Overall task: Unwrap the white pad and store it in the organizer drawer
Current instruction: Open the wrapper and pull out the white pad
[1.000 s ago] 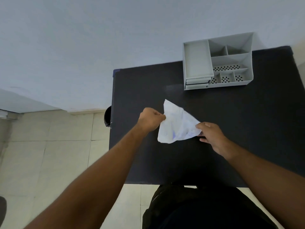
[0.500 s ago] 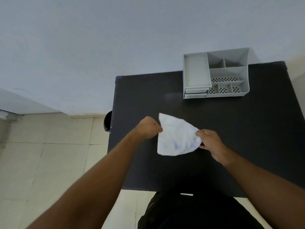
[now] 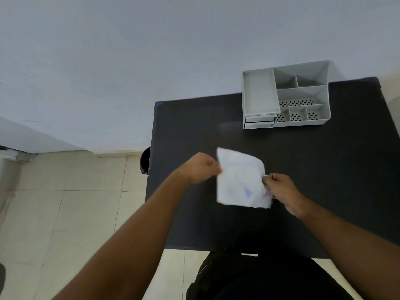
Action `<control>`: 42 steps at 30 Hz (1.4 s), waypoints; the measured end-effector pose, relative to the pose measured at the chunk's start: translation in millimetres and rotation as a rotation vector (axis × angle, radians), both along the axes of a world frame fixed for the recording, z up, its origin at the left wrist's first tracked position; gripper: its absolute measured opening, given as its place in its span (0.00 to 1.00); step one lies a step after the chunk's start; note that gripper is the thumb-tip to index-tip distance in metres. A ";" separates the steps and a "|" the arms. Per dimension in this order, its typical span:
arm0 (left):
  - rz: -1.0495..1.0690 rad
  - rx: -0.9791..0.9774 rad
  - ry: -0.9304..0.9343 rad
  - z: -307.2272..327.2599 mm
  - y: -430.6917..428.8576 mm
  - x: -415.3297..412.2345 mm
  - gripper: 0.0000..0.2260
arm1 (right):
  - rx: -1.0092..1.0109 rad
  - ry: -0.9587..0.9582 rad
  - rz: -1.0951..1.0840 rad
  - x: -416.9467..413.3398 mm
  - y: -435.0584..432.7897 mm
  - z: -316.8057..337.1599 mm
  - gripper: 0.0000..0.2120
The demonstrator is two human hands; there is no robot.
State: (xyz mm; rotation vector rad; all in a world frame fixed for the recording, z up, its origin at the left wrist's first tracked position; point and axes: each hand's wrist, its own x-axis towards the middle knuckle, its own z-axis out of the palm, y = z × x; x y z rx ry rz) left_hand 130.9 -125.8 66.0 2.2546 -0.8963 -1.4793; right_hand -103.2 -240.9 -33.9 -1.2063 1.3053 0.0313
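Note:
A white wrapped pad (image 3: pixel 240 179) with faint blue print hangs above the middle of the black table (image 3: pixel 324 165), held between both hands. My left hand (image 3: pixel 198 167) pinches its left edge near the top. My right hand (image 3: pixel 281 191) grips its right edge, where the wrapper is crumpled. The grey organizer (image 3: pixel 303 92) stands at the table's far right edge against the wall, with its drawers (image 3: pixel 259 122) at the lower left front, both pushed in.
A pale wall rises behind the table. Beige floor tiles (image 3: pixel 75 202) lie to the left. A dark round object (image 3: pixel 145 160) sits by the table's left edge. A black bag or seat (image 3: pixel 259 278) is below the near edge.
The pad has turned from a slanted, triangular shape to a more upright rectangle. My right hand has closed tighter on its right edge. The view has tilted so the organizer sits lower in the frame.

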 end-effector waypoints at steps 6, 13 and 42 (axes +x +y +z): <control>0.056 -0.015 0.202 12.1 -0.8 -2.8 0.08 | 0.024 -0.002 0.006 -1.3 2.8 -2.7 0.08; 0.129 0.005 0.354 11.9 -2.3 -2.3 0.06 | 0.017 -0.023 0.016 -0.9 4.7 -0.8 0.09; 0.133 0.153 -0.106 -47.8 31.4 21.1 0.08 | -0.129 0.033 0.072 0.5 9.6 6.3 0.08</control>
